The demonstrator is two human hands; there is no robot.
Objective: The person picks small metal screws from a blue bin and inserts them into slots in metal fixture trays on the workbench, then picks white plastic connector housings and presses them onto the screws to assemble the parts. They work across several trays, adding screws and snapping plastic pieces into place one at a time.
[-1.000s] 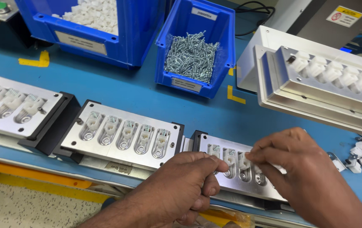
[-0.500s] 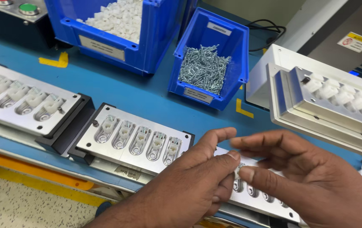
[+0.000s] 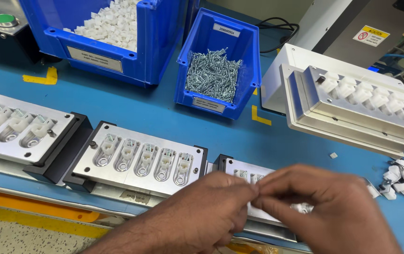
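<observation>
On the blue workbench (image 3: 131, 113), your left hand (image 3: 202, 216) and right hand (image 3: 324, 207) meet fingertip to fingertip, pinched over the near-right metal fixture plate (image 3: 244, 175); whether they grip anything, I cannot tell.

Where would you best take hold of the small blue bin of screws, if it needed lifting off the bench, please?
Probably by the two side walls of the small blue bin, one hand per side, coming from above. Its top is open, its walls stand upright and bare above the screws, and its low front lip is sloped and labelled, a poorer hold. The large blue bin crowds its left side.
</observation>
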